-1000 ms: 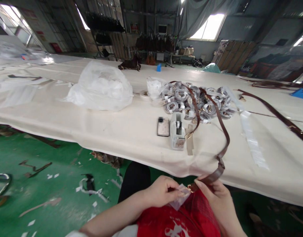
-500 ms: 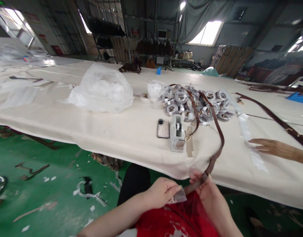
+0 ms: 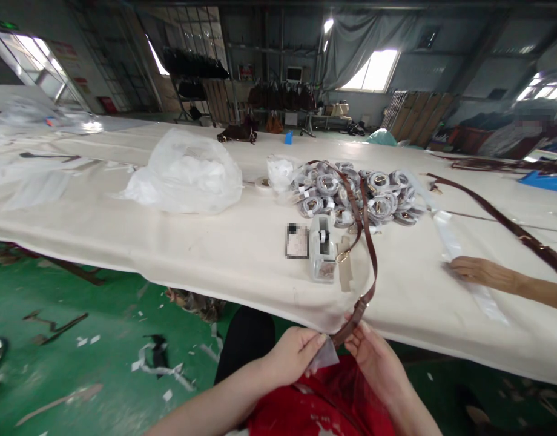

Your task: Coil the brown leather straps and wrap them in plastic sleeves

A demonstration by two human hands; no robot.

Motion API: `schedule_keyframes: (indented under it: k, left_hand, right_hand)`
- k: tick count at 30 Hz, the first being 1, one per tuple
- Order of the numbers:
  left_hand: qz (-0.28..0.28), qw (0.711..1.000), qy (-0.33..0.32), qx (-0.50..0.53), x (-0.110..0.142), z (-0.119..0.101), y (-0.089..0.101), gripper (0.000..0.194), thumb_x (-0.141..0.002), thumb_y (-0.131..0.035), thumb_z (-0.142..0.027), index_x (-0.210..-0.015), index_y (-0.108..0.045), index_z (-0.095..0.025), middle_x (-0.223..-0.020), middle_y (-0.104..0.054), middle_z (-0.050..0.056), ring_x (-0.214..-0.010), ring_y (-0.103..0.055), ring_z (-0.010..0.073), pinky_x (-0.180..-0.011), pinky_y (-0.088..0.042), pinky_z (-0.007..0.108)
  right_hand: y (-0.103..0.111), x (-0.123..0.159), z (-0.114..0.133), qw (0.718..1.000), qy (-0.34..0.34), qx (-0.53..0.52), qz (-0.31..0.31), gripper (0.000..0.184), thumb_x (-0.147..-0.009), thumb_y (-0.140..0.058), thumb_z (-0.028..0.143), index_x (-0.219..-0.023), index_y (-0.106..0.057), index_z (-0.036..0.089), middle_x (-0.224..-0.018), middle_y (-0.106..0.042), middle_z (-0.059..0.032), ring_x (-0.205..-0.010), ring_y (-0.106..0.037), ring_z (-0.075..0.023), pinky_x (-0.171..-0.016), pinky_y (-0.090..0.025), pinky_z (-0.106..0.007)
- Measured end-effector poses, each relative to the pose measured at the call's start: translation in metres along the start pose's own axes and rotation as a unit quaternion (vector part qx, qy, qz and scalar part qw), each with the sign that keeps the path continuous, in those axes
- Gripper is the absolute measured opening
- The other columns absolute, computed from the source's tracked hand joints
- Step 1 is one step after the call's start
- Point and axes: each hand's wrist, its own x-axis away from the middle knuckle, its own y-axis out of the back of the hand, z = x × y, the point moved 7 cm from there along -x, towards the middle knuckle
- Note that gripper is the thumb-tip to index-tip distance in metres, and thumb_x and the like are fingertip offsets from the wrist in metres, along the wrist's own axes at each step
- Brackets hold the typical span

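Note:
A brown leather strap (image 3: 370,260) runs from my hands at the table's front edge up towards the pile, with metal hardware along it. My left hand (image 3: 299,352), fingers pinched, grips a small piece of clear plastic film (image 3: 326,356) by the strap's near end. Around the strap just beyond it, my right hand (image 3: 373,360) has its thumb and fingers closed. Straight ahead on the table is a tape dispenser (image 3: 322,254). Behind it lies a pile of coiled straps wrapped in greyish film (image 3: 381,203).
A big clear plastic bag (image 3: 187,175) sits on the left part of the white-covered table (image 3: 233,254). To the right, a co-worker's hand (image 3: 482,272) touches a white strip, near another brown strap (image 3: 496,209). Scraps litter the green floor (image 3: 119,339).
My right hand has slid left along the strap, closer to my left hand. The strap's loop has swung left. The co-worker's stretched fingers have curled down onto the white strip.

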Motion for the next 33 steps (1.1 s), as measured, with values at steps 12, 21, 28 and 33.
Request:
schedule_keyframes:
  k: [12,21,28,33]
  left_hand:
    - [0.020,0.995,-0.064,-0.073,0.002,-0.012,0.000,0.065,-0.095,-0.034,-0.065,-0.062,-0.056,-0.014,-0.056,-0.039,-0.003,-0.055,-0.032,0.0096,-0.052,-0.026,0.022]
    - [0.037,0.998,-0.053,-0.010,-0.001,-0.008,-0.007,0.052,-0.086,-0.053,-0.062,-0.069,-0.064,-0.014,-0.061,-0.055,-0.001,-0.057,-0.047,0.0116,-0.058,-0.039,0.022]
    - [0.047,0.995,0.051,0.073,0.001,0.009,-0.013,0.047,-0.078,-0.064,-0.059,-0.073,-0.070,-0.013,-0.064,-0.065,0.002,-0.054,-0.057,0.0126,-0.056,-0.045,0.024]
    - [0.026,0.992,0.069,0.098,-0.001,0.010,-0.010,0.045,-0.077,-0.066,-0.057,-0.078,-0.073,-0.013,-0.063,-0.065,0.002,-0.054,-0.058,0.0122,-0.055,-0.046,0.022]
  right_hand:
    - [0.020,-0.001,0.018,0.994,0.067,0.041,-0.073,0.027,-0.059,-0.091,0.035,-0.081,-0.079,0.023,-0.076,-0.076,-0.0002,-0.064,-0.062,-0.0158,-0.062,-0.050,-0.028]
    - [0.012,-0.002,0.002,0.993,0.060,0.092,-0.052,0.028,-0.058,-0.091,0.035,-0.079,-0.080,0.021,-0.069,-0.076,-0.0028,-0.063,-0.064,-0.0187,-0.064,-0.053,-0.032]
    - [0.000,-0.002,0.012,0.990,0.064,0.126,-0.020,0.025,-0.063,-0.088,0.039,-0.077,-0.078,0.020,-0.069,-0.076,-0.0034,-0.061,-0.065,-0.0179,-0.064,-0.055,-0.031]
    - [-0.010,0.003,0.007,0.983,0.065,0.171,-0.008,0.022,-0.063,-0.088,0.034,-0.075,-0.078,0.019,-0.075,-0.078,-0.0047,-0.068,-0.067,-0.0195,-0.070,-0.055,-0.031]
